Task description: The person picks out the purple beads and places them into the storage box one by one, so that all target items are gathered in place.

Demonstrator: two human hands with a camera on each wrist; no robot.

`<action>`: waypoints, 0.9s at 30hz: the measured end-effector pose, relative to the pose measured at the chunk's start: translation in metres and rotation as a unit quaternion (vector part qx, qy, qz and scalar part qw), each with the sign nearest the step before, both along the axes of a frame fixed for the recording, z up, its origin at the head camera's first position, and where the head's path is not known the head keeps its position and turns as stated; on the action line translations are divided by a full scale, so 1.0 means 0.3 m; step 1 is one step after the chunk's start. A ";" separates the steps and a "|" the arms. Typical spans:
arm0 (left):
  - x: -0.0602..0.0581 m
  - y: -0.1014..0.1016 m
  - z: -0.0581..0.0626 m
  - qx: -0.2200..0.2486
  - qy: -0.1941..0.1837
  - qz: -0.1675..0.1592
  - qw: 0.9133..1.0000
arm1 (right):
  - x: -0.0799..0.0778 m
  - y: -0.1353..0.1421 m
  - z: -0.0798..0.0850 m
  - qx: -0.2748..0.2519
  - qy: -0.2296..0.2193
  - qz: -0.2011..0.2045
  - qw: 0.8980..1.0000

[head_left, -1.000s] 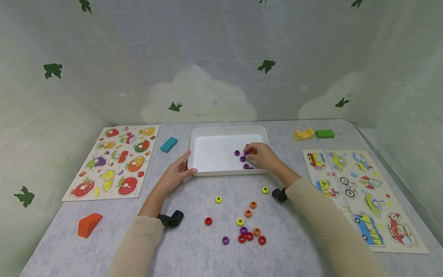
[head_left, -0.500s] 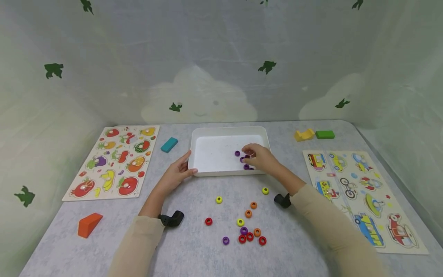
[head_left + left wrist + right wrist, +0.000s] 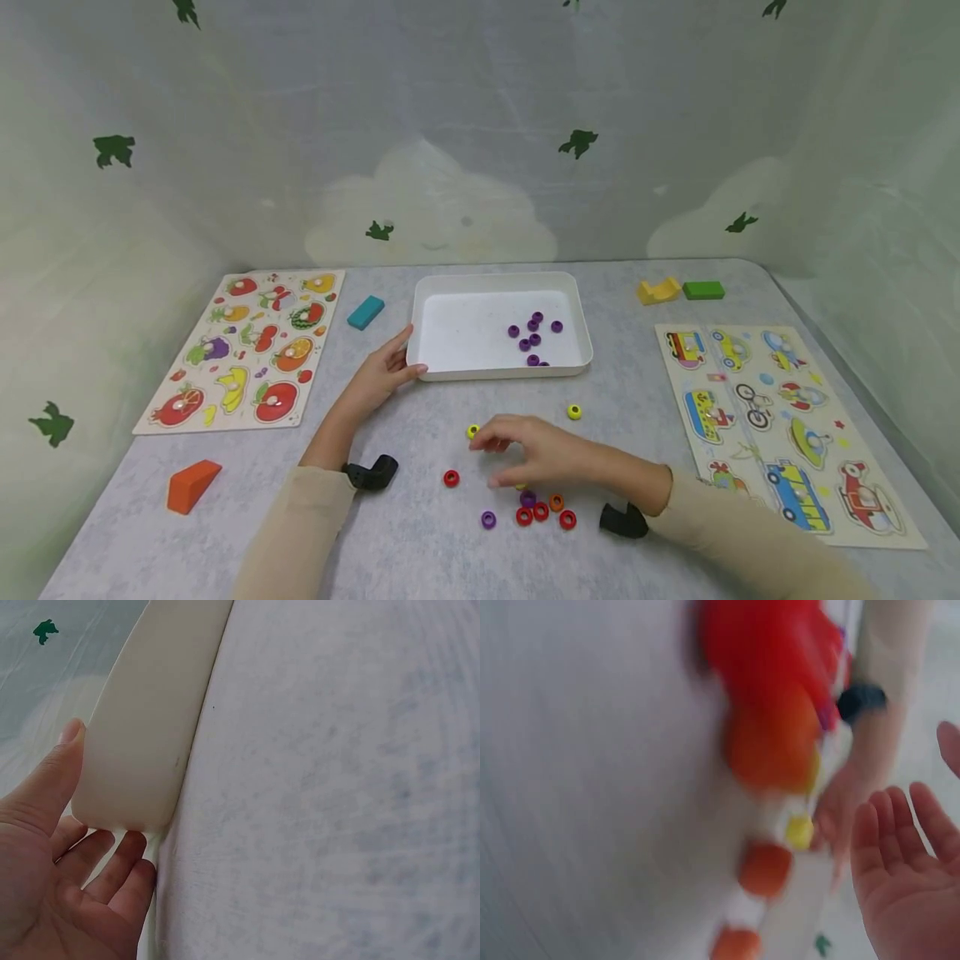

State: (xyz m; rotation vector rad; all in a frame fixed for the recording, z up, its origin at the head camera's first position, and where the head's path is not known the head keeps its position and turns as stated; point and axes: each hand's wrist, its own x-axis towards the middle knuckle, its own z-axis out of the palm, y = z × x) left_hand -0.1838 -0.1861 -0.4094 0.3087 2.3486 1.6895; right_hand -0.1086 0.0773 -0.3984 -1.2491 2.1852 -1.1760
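A shallow white tray (image 3: 465, 375) stands at the back middle, with several purple beads (image 3: 557, 327) in its right half. My left hand (image 3: 375, 382) holds its near left corner; in the left wrist view the thumb lies against one face of the tray wall (image 3: 142, 742) and the fingertips touch the end. My right hand (image 3: 547, 450) is over the loose beads in front of the tray, fingers apart and holding nothing. Red beads (image 3: 567, 520), an orange bead (image 3: 557, 502) and a purple bead (image 3: 488, 520) lie near it. The hand hides other beads.
A fruit puzzle board (image 3: 247, 354) lies at left, a vehicle puzzle board (image 3: 780, 433) at right. Around them are a blue block (image 3: 366, 312), an orange wedge (image 3: 193, 487), a yellow curved block (image 3: 659, 291) and a green block (image 3: 703, 290).
My right hand has left the tray and moved toward me over the loose beads. Purple beads it covered now show in the tray. The left hand stays at the corner.
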 end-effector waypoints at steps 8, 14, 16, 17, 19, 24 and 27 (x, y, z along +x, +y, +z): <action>-0.003 -0.001 -0.011 0.003 -0.003 0.003 1.000 | 0.063 -0.025 -0.069 0.069 -0.010 0.120 0.990; 0.000 -0.002 -0.007 0.001 -0.001 0.000 1.000 | 0.072 -0.037 -0.079 0.073 0.039 0.154 0.985; 0.001 -0.003 -0.007 0.001 0.001 0.000 1.000 | 0.072 -0.040 -0.077 0.070 0.044 0.153 0.985; 0.001 -0.003 -0.007 0.001 0.001 0.000 1.000 | 0.070 -0.041 -0.073 0.068 0.045 0.150 0.985; -0.001 -0.003 -0.011 0.000 0.000 0.002 1.000 | 0.057 -0.038 -0.062 0.060 0.039 0.134 0.988; -0.026 -0.016 -0.055 -0.005 0.000 0.009 1.000 | -0.018 -0.019 0.002 0.006 0.016 0.035 0.999; -0.037 -0.022 -0.073 -0.006 0.003 0.008 1.000 | -0.085 0.004 0.043 -0.033 0.021 -0.042 0.998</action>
